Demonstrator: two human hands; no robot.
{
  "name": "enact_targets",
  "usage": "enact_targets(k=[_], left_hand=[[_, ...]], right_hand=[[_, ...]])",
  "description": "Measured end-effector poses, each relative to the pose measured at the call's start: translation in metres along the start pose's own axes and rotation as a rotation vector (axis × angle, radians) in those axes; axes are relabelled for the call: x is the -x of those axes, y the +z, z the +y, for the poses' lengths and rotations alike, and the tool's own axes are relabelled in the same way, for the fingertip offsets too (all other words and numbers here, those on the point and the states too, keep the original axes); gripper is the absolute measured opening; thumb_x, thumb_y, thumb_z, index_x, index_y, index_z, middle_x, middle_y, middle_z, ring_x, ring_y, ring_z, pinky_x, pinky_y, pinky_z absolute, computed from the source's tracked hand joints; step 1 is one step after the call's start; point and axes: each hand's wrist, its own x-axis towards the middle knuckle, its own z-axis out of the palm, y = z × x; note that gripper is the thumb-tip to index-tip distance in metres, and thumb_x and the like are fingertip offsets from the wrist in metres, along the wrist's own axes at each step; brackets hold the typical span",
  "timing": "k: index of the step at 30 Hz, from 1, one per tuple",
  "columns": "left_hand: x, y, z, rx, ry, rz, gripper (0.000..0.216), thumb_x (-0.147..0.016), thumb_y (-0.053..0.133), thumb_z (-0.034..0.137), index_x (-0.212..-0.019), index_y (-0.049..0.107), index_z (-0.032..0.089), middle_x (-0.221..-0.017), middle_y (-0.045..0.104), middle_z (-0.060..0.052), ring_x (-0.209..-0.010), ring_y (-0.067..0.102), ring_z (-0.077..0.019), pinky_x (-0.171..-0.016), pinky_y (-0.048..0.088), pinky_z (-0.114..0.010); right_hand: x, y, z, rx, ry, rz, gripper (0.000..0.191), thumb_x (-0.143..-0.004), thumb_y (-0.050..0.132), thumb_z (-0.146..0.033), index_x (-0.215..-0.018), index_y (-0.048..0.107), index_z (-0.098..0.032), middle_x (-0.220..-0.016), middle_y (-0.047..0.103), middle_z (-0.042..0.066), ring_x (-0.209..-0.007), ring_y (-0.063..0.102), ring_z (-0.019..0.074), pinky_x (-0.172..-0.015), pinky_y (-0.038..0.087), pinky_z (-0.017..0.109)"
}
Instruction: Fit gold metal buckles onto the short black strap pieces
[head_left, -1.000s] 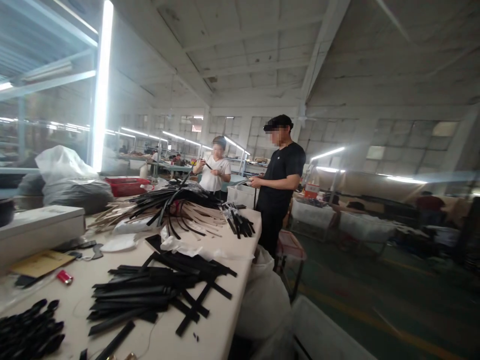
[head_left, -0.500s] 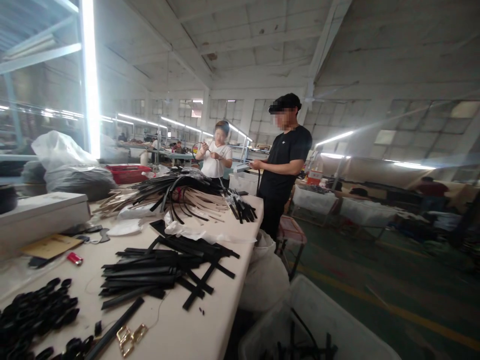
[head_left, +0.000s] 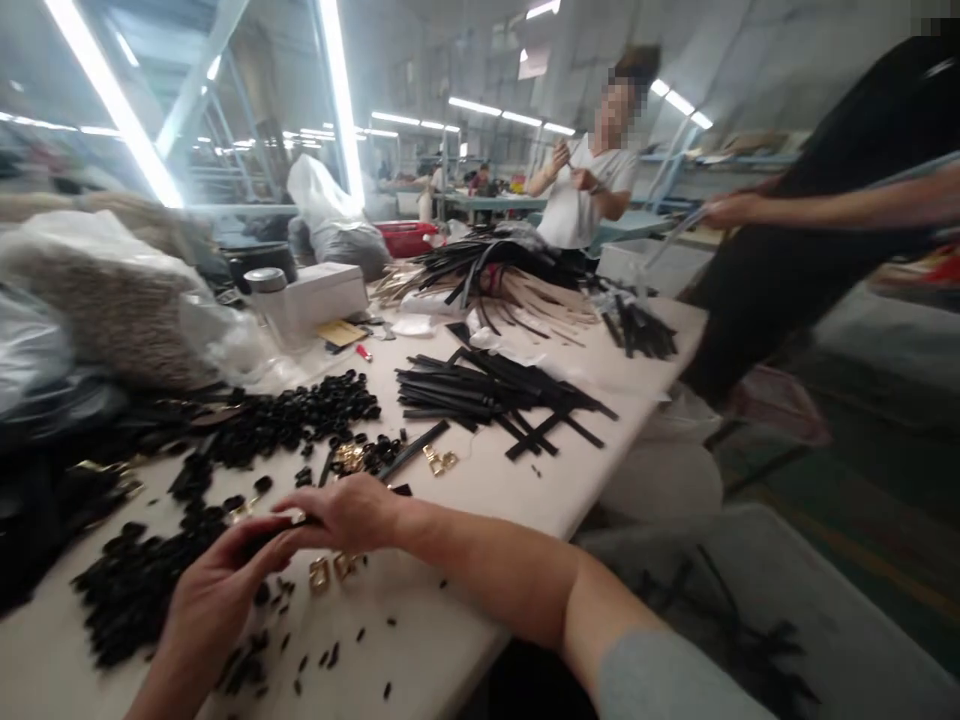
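Head cam: my left hand [head_left: 214,585] is half-closed, pinching a small black piece [head_left: 271,529] over the table [head_left: 427,620]; my right hand [head_left: 354,512] curls at its end, can't tell if gripping. Piece is mostly hidden, gold glint showing.

Buckles [head_left: 320,575]: gold-toned metal, polished, bright highlights. Loops [head_left: 337,402]: black, smooth, slight gloss — leather or plastic, cannot tell which. Flat strips [head_left: 450,388]: black, smooth, low sheen. Strap bundle [head_left: 480,262]: 2 finishes — black with a soft sheen, tan matt. Tabletop [head_left: 510,510]: pale, smooth, matt. Bag [head_left: 142,290]: thin clear plastic film, crinkled, glossy. White box [head_left: 326,293]: matt, card-like. Yellow-brown sheet [head_left: 343,331]: matt paper or card. Jar lid [head_left: 265,278]: grey, metal-like, dull shine. Basket [head_left: 405,237]: red plastic. Crate [head_left: 817,560]: translucent plastic, smooth. Sleeve [head_left: 660,672]: grey cloth, matt.
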Motion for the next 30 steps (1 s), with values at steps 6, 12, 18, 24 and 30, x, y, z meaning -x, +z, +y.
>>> enact_targets(k=[6, 12, 18, 24, 30], left_hand=[[-0.005, 0.004, -0.005, 0.151, -0.057, -0.005, 0.052, -0.061, 0.078, 0.053, -0.098, 0.068, 0.019, -0.098, 0.07, -0.006, -0.078, 0.068, -0.022, -0.067, 0.059, -0.034], [-0.003, 0.004, -0.002, 0.117, 0.015, 0.008, 0.048, -0.064, 0.077, 0.047, -0.095, 0.057, 0.017, -0.072, 0.066, -0.001, -0.058, 0.064, -0.0149, -0.06, 0.055, -0.029], [-0.007, 0.0, 0.004, 0.135, 0.047, 0.061, 0.044, -0.065, 0.077, 0.042, -0.095, 0.055, 0.017, -0.074, 0.063, 0.001, -0.057, 0.063, -0.0138, -0.058, 0.054, -0.028], [-0.017, -0.023, 0.004, 0.114, 0.032, 0.153, 0.052, -0.068, 0.074, 0.044, -0.108, 0.057, 0.015, -0.079, 0.065, -0.002, -0.065, 0.065, -0.0156, -0.061, 0.054, -0.028], [-0.041, -0.038, -0.003, -0.104, 0.023, 0.029, 0.039, -0.067, 0.073, 0.048, -0.09, 0.066, 0.017, -0.079, 0.067, -0.005, -0.071, 0.064, -0.0181, -0.058, 0.047, -0.025]], right_hand=[[0.002, -0.011, 0.005, -0.027, -0.009, 0.049, 0.051, -0.091, 0.049, -0.053, -0.131, 0.048, -0.023, -0.104, 0.071, 0.006, -0.089, 0.067, 0.0188, -0.071, 0.044, 0.025], [0.001, -0.007, 0.004, 0.001, -0.048, 0.076, 0.035, -0.092, 0.051, -0.045, -0.119, 0.059, -0.024, -0.095, 0.072, 0.003, -0.08, 0.065, 0.0147, -0.066, 0.038, 0.022], [0.0, -0.015, 0.009, 0.067, -0.044, 0.109, 0.019, -0.087, 0.054, -0.033, -0.089, 0.066, -0.018, -0.074, 0.067, 0.002, -0.064, 0.055, 0.0122, -0.06, 0.032, 0.024], [-0.004, -0.021, 0.026, 0.049, -0.015, 0.157, 0.013, -0.086, 0.05, -0.02, -0.086, 0.063, -0.017, -0.079, 0.065, 0.003, -0.066, 0.052, 0.012, -0.063, 0.034, 0.024], [-0.009, -0.022, 0.052, -0.092, 0.207, 0.459, 0.015, -0.084, 0.051, -0.019, -0.091, 0.064, -0.018, -0.079, 0.066, 0.002, -0.07, 0.056, 0.0132, -0.066, 0.038, 0.024]])
